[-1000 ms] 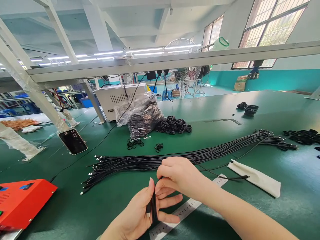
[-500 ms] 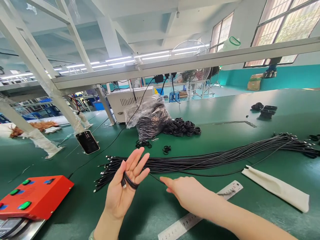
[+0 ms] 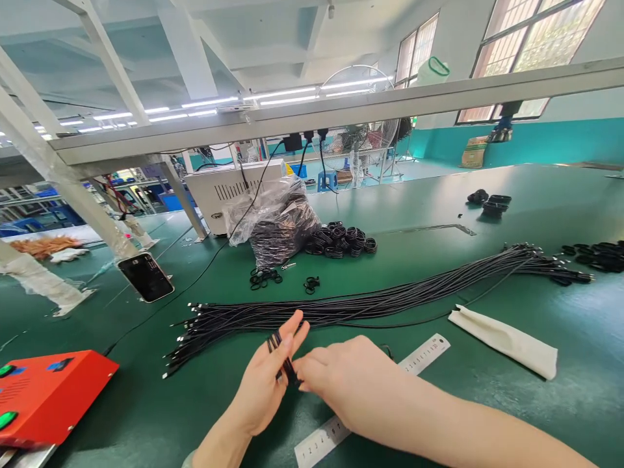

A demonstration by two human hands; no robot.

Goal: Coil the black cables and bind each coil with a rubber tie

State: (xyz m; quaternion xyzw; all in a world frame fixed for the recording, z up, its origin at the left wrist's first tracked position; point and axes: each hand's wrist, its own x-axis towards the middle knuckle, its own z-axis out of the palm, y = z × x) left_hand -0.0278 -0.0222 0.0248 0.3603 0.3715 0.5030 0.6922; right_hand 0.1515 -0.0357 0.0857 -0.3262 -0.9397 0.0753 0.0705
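Loops of a black cable (image 3: 288, 368) are wrapped round the fingers of my left hand (image 3: 266, 383), with the thumb pressed over them. My right hand (image 3: 331, 374) meets the coil from the right, its fingers closed on the cable beside the left fingers. Just behind both hands lies a long bundle of black cables (image 3: 370, 302), with metal connector ends at its left and right. A steel ruler (image 3: 324, 442) lies partly beneath my right forearm.
A red box (image 3: 58, 396) with green buttons is at the left, and a phone (image 3: 146, 277) leans near the frame post. Behind the bundle are a plastic bag (image 3: 283, 227) and coiled black cables (image 3: 341, 240). A cream sleeve (image 3: 504, 341) lies at the right.
My left hand has turned and its fingers have closed in around the coil. My right hand has come left to the coil, winding more cable onto it. The view has shifted slightly.
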